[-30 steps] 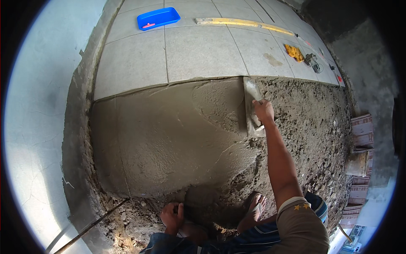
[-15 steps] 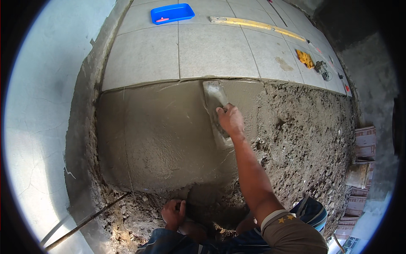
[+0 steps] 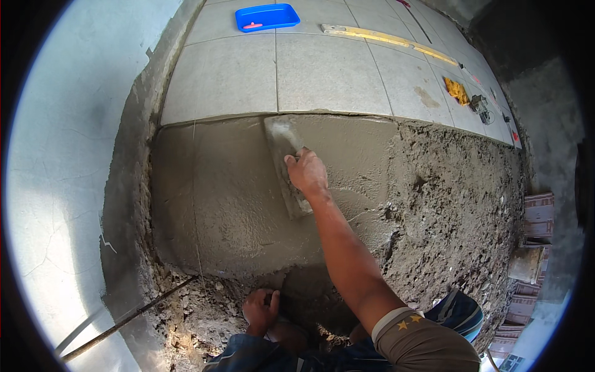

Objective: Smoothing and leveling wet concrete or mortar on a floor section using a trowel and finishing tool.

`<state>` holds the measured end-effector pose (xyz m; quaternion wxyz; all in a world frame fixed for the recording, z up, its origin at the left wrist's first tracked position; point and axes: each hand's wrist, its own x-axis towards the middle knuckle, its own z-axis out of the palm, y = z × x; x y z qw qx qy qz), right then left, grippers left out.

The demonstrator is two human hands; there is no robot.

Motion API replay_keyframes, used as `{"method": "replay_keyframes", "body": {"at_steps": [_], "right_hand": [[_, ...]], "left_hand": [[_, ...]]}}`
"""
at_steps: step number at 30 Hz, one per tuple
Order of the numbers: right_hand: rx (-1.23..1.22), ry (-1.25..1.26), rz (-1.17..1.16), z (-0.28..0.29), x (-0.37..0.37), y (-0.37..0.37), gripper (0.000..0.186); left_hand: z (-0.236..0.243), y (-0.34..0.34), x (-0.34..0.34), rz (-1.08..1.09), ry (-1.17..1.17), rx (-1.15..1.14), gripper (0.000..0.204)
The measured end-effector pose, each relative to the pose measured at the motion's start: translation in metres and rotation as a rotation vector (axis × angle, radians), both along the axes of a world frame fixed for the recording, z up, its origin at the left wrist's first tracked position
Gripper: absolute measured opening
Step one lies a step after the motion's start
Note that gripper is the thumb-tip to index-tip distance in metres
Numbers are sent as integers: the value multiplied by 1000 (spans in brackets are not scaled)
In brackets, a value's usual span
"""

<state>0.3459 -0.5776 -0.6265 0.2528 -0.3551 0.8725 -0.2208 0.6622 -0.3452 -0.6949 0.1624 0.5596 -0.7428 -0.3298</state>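
My right hand (image 3: 307, 172) is closed round the handle of a rectangular plastering trowel (image 3: 282, 135). The trowel's long grey blade lies flat on smooth wet mortar (image 3: 232, 180), its far end close to the edge of the laid floor tiles (image 3: 334, 74). The grip itself is mostly covered by my fingers. Low in the picture, my left hand (image 3: 261, 308) rests near my knee with its fingers curled in, and no tool shows in it. A thin string (image 3: 196, 186) runs over the mortar on the left.
Rough, crumbly ground (image 3: 458, 192) spreads to the right. On the tiles lie a blue tray (image 3: 268, 18), a yellow level (image 3: 390, 41) and an orange cloth (image 3: 457, 91). A rod (image 3: 130, 319) leans at lower left beside the wall (image 3: 68, 167). Boxes (image 3: 538, 217) stand along the right.
My right hand has slid the trowel to the left across the mortar, leaving a smoothed band and faint arc behind it. My left hand stays by the knee. The whole view has shifted slightly.
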Motion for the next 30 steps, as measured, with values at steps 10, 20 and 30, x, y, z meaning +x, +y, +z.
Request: {"method": "replay_keyframes", "body": {"at_steps": [10,20,30], "right_hand": [[199,105,334,9,11,0,46],[106,192,63,1,-52,41,49],[85,51,259,2,50,-27,50]], "left_hand": [[0,0,-1,10,16,-44,19],[5,-2,0,-7,-28,32,19],[-3,0,1,-5,22,-3,19]]}}
